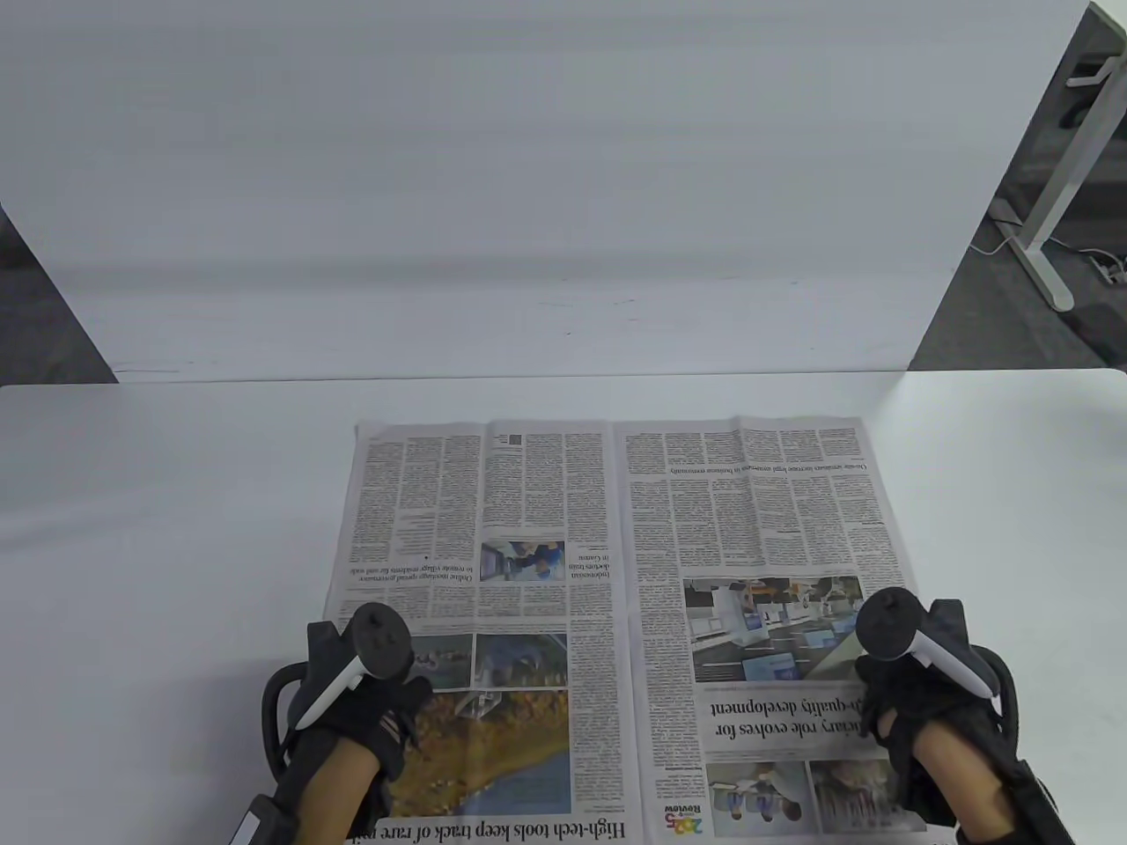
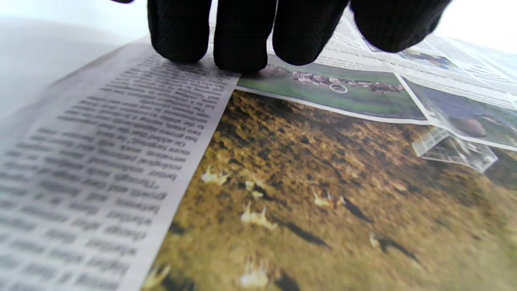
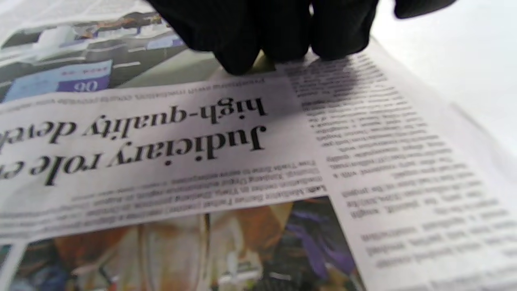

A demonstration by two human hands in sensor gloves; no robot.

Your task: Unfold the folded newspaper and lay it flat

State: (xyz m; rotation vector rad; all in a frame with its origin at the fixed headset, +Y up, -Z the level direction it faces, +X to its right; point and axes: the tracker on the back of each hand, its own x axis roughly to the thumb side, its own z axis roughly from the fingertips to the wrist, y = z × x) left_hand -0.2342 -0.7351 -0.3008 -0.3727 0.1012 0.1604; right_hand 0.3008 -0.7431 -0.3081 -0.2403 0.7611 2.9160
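Note:
The newspaper [image 1: 616, 546] lies opened out as a two-page spread on the white table [image 1: 158, 546], its print upside down to me. My left hand [image 1: 387, 704] rests on the near left part of the left page; in the left wrist view its fingertips [image 2: 242, 52] touch the paper [image 2: 307, 190] at the top edge of a brown photo. My right hand [image 1: 894, 713] rests on the near right part of the right page; in the right wrist view its fingertips [image 3: 246, 52] press the paper [image 3: 210, 161] above the headline. Neither hand grips anything.
A tall white board [image 1: 528, 220] stands along the table's far edge. A white desk leg [image 1: 1052, 185] and cables stand on the floor at the far right. The paper's near edge runs out of the table view at the bottom.

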